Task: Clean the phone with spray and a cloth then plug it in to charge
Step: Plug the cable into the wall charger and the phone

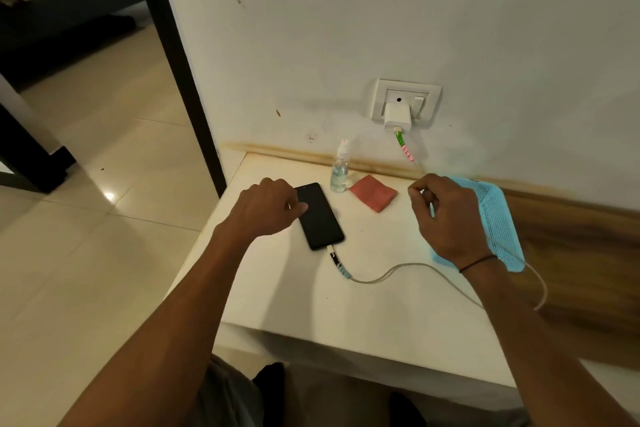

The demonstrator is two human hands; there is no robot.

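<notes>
Glossy black slab phone (pixel 320 216) lies plugged into cable (pixel 391 270).

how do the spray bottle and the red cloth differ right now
The spray bottle stands upright near the wall; the red cloth lies flat and folded to its right. The bottle is clear with a white top; the cloth is opaque red. Both rest on the white table, untouched by either hand, beyond the phone.
</notes>
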